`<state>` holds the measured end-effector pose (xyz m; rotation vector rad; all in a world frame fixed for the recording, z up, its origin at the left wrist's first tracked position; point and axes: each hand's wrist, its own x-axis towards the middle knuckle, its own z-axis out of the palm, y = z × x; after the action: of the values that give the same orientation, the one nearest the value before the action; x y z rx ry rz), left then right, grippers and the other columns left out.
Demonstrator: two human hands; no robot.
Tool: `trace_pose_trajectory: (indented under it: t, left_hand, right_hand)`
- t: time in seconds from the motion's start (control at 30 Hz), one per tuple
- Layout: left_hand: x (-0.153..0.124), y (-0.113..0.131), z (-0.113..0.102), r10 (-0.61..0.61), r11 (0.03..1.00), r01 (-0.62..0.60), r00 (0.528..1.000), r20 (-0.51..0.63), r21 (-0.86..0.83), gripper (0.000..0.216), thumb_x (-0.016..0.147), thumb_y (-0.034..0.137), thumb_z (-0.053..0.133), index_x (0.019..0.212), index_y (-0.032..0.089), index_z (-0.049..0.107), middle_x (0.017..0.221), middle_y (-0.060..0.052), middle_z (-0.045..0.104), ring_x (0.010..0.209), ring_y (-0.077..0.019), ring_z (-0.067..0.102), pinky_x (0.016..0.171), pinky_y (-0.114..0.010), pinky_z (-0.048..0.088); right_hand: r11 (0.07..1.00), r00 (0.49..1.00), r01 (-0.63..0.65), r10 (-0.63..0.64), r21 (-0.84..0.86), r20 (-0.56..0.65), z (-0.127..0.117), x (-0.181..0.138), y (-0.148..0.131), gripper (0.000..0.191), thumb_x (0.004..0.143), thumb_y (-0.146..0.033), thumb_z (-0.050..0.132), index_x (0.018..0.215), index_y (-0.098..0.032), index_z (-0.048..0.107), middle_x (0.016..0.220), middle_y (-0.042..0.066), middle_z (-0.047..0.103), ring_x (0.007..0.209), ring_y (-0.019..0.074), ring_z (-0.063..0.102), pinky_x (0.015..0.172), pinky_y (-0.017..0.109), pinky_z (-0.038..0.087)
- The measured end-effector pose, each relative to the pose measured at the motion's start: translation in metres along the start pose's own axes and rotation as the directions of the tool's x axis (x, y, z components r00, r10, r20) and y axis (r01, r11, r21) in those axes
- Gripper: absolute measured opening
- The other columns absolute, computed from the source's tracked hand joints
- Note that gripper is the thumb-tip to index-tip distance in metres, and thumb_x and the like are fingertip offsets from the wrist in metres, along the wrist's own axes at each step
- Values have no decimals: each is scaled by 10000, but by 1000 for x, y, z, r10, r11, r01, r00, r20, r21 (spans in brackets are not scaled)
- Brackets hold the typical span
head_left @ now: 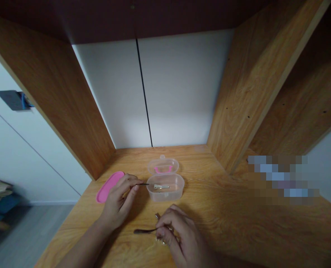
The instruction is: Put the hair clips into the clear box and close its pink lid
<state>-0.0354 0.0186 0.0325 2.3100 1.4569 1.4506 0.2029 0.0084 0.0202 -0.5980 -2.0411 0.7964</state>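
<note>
My left hand (122,199) pinches a thin dark hair clip (143,184) at the left rim of a small clear plastic box (169,194). Inside that box lies a silver hair clip (161,187). The box's clear lid (165,163), with a pink handle, is swung open behind it. In front of the box, my right hand (182,234) is closed on a slim dark hair clip (144,231), its flat end pointing left. Shiny metal clips (162,240) show under and beside the right fingers; the hand partly hides them.
A pink oval tray or lid (109,188) lies on the wooden desk (218,223), left of the box and partly behind my left hand. Upright wooden panels (232,111) flank the desk's recess. A blurred-out patch (282,180) covers something at the right.
</note>
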Motion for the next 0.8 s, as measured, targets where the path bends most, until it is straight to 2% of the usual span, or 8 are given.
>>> trace_pose_trajectory:
  t: [0.07,0.17,0.33,0.4,0.5,0.8]
  left_hand:
    - [0,1,1,35,999,-35,999,11,8,230,957,114,551,1120,209,683,997,-75,669,935,-184,629,798,-294,504]
    - [-1,1,3,119,993,-120,992,43,4,318,910,76,626,1185,227,676,1030,-82,698,944,-194,642,791,-307,520]
    - [-2,7,8,186,982,-185,983,4,-28,577,848,102,737,1377,238,551,1028,-76,742,892,-187,667,779,-323,555]
    - [-2,11,10,199,979,-199,980,2,-51,614,846,133,751,1408,241,526,1031,-72,744,882,-179,670,758,-310,567]
    - [-3,14,13,211,975,-210,978,5,-67,618,844,175,764,1413,241,530,1005,-66,739,852,-169,669,714,-285,570]
    - [-2,22,17,227,966,-228,974,-20,-126,603,888,192,723,1445,243,496,1014,-80,754,858,-167,685,728,-288,586]
  right_hand:
    - [992,989,-50,66,117,-135,-1,1,2,137,986,-204,495,896,-219,597,800,4,633,743,139,628,654,246,502]
    - [972,948,-64,130,228,-289,0,2,8,119,987,-227,523,908,-226,612,802,-5,640,739,127,637,676,226,519]
    - [968,876,-104,198,228,-440,-2,6,17,78,956,-225,608,939,-246,681,859,2,704,813,135,679,732,218,535]
    - [973,872,-90,180,212,-455,-5,9,18,86,940,-210,631,927,-252,705,885,10,720,850,147,690,734,223,544]
    - [987,897,-42,105,154,-428,-8,12,17,132,913,-172,664,938,-274,744,922,13,741,870,155,700,751,239,559]
    - [1000,926,25,-27,-12,-375,-11,17,18,223,883,-110,685,969,-298,769,929,0,759,889,163,685,806,282,570]
